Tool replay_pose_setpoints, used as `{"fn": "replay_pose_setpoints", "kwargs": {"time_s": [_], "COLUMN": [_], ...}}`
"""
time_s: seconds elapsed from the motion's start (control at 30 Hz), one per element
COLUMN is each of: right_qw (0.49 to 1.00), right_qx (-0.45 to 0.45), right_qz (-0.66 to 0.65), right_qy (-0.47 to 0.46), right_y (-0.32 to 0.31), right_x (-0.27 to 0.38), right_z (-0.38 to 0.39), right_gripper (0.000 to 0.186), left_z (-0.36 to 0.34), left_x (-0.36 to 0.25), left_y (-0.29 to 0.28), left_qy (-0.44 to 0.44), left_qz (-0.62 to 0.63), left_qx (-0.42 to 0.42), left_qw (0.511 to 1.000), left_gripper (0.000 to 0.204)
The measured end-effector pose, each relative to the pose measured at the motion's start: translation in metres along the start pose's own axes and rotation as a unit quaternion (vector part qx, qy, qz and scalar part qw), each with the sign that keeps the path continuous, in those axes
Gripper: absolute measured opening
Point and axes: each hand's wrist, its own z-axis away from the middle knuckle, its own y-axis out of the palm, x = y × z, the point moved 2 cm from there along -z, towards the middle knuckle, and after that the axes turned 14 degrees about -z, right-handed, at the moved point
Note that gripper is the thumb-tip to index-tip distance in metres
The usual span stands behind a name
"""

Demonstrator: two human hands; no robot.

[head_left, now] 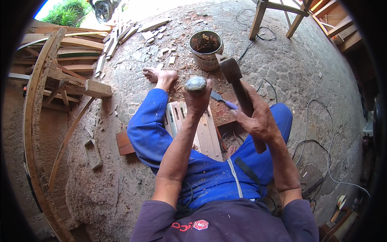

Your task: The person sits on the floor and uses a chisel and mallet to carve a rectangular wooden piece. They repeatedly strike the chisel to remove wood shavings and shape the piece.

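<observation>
My left hand (pixel 196 101) is closed around an upright chisel (pixel 195 83), whose round, battered grey butt faces up; its blade is hidden below the fist. Under that hand, pale wooden boards (pixel 206 135) lie side by side between my legs, with narrow slots cut in them. My right hand (pixel 258 119) grips the wooden handle of a hammer (pixel 230 69), its dark head raised to the right of the chisel butt and apart from it. Another chisel (pixel 225 101), with a flat blade and a blue-purple handle, lies just beyond the boards between my hands.
A dirty bucket (pixel 206 50) stands ahead, with wood offcuts (pixel 153 30) and chips scattered to its left. Long curved timbers (pixel 40 80) and a stack of planks fill the left side. Cables (pixel 328 141) trail over the right floor. A wooden stand (pixel 278 18) rises far right.
</observation>
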Motion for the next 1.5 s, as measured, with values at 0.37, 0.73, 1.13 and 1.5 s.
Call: {"fn": "replay_pose_setpoints", "kwargs": {"time_s": [0.37, 0.73, 1.13, 1.5], "right_qw": [0.952, 0.825, 0.989, 0.885], "right_qx": [0.148, -0.360, 0.051, -0.015], "right_qz": [0.267, -0.087, 0.046, -0.282], "right_qy": [-0.018, -0.427, 0.131, 0.371], "right_y": [0.008, -0.055, 0.017, 0.058], "right_x": [0.008, 0.238, 0.019, -0.142], "right_z": [-0.004, -0.039, 0.031, 0.070], "right_gripper": [0.070, 0.056, 0.061, 0.051], "left_z": [0.022, 0.039, 0.025, 0.044], "left_x": [-0.007, -0.008, 0.028, 0.001], "left_y": [0.012, 0.005, 0.008, -0.006], "left_qy": [0.214, 0.171, 0.107, 0.041], "left_qz": [-0.085, -0.143, -0.078, -0.082], "left_qx": [-0.067, 0.034, 0.080, 0.025], "left_qw": [0.971, 0.974, 0.988, 0.996], "left_gripper": [0.022, 0.020, 0.021, 0.022]}}
